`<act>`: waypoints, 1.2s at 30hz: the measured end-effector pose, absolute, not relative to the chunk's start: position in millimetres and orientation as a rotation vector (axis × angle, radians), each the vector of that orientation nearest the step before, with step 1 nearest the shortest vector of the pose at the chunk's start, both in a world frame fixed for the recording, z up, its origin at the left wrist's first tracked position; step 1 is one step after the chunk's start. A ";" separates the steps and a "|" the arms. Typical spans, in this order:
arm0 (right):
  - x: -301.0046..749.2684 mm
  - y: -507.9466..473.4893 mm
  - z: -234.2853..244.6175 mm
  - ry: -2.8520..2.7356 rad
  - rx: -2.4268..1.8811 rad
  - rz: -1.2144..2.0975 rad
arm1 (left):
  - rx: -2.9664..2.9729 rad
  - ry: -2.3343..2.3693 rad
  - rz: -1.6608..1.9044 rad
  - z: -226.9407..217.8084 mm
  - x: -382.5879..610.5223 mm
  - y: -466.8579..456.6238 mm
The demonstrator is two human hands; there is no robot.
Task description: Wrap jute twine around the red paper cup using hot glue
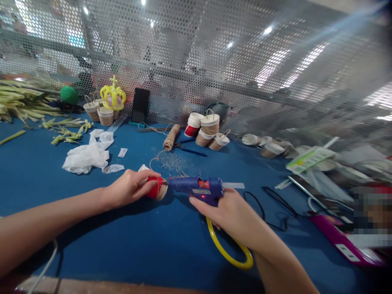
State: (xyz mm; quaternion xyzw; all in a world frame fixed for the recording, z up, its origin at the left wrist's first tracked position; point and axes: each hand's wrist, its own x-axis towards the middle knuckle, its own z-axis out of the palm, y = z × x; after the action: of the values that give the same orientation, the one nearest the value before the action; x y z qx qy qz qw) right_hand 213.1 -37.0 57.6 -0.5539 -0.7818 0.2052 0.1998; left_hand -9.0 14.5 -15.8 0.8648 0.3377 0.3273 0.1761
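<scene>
My left hand [131,188] is closed around a small red paper cup [155,188] lying on its side on the blue table [128,241]; part of the cup is wrapped in brown twine. A blue hot glue gun [196,188] sits in my right hand [229,212], its nozzle pointing left and touching the cup's twine-wrapped end. A clear glue stick [233,185] juts from the back of the gun. Under my right wrist lies a yellow ring [226,251].
A twine spool [171,136] and blue-handled scissors [188,149] lie behind the cup. Twine-wrapped cups [211,130] stand further back, more cups and a yellow crown [113,96] at left. White crumpled paper [87,155], green leaves [18,104], a phone [140,105], black cord [275,208]. Perforated metal screen behind.
</scene>
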 end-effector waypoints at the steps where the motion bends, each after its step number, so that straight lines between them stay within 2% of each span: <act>1: 213.0 -37.8 56.9 -2.199 -1.548 0.566 | 2.437 0.972 0.924 -15.7 -8.7 14.7; 18: 212.0 -41.5 54.8 -2.252 -1.573 0.507 | 2.379 1.049 0.879 -15.3 -7.6 15.8; 36: 212.1 -30.7 57.3 -2.118 -1.644 0.585 | 2.635 0.789 0.959 -17.6 -10.3 13.0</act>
State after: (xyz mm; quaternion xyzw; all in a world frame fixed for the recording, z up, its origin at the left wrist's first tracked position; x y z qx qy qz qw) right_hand 212.1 -30.7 57.3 -0.5872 -0.7567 0.2088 0.1974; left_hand -10.3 13.0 -17.6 0.8986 0.2692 0.3270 0.1141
